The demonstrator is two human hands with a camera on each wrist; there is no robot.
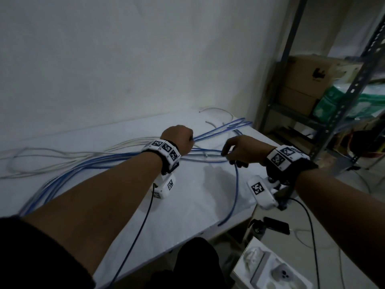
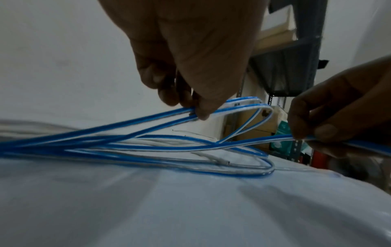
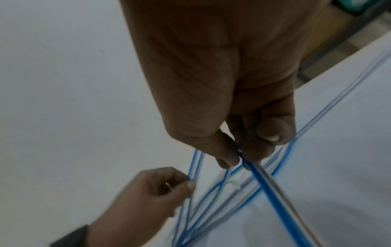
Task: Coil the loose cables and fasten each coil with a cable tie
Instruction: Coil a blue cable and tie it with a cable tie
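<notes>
A long blue cable (image 1: pixel 87 165) lies in several loose loops across the white table (image 1: pixel 187 205). My left hand (image 1: pixel 183 140) grips a bunch of those loops, whose bends stick out past the fist toward the far right corner (image 2: pixel 243 107). My right hand (image 1: pixel 233 153) pinches one strand of the blue cable (image 3: pixel 273 197) between thumb and fingers, just right of the left hand (image 3: pixel 160 188). From that pinch the free end (image 1: pixel 233 197) hangs down to the table's front edge. A white cable (image 1: pixel 52 157) lies loose behind the blue one. No cable tie shows.
A metal shelf rack (image 1: pixel 325 113) with cardboard boxes (image 1: pixel 306 80) stands right of the table. A black phone (image 1: pixel 275 225) and an open white box (image 1: pixel 268 270) lie below the table's right edge. A bare wall (image 1: pixel 125 59) runs behind.
</notes>
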